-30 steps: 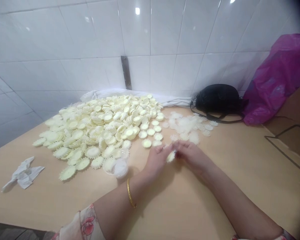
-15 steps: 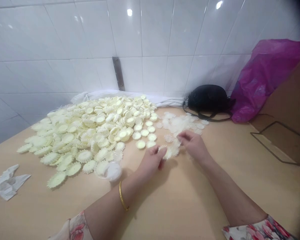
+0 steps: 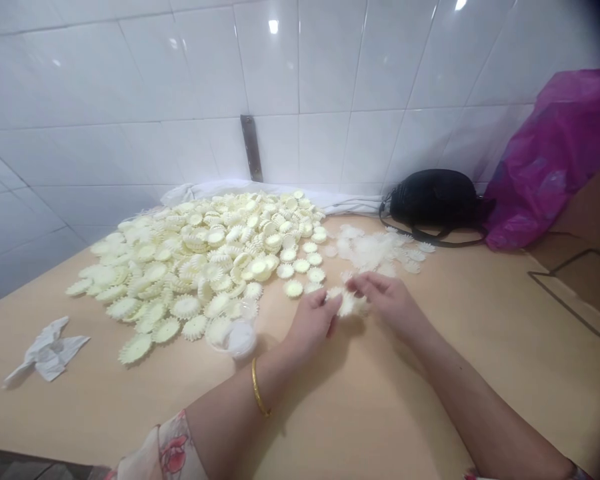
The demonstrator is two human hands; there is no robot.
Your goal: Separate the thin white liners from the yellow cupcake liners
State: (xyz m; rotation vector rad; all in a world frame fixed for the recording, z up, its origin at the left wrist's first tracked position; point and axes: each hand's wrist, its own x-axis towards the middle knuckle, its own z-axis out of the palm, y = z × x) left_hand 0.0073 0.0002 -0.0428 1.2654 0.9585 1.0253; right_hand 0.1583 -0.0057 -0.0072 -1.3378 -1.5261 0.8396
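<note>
Between my hands are a few overlapping pale, thin discs with toothed edges point(image 3: 349, 304). My left hand point(image 3: 314, 321) is closed, pinching them at their left side between thumb and fingers. Close above their right side is my right hand point(image 3: 387, 301), its fingertips drawn together in a pinch. What lies in that pinch is too small to make out. Just beyond the hands, translucent toothed discs point(image 3: 373, 250) lie in a loose, flat heap. To the left spreads a large pile of pale yellow fluted cups point(image 3: 180, 260), with several set apart at its right edge.
A small clear tub point(image 3: 237, 339) with white contents stands left of my left hand. Crumpled tissue point(image 3: 50, 353) lies at the far left. Along the tiled wall are a white cloth point(image 3: 195, 190), a black bag point(image 3: 433, 197) with a strap, and a magenta plastic bag point(image 3: 545, 160).
The view has swung a little left, so things sit further right. My right hand has come closer to my left, over the held discs. My left hand keeps its pinch.
</note>
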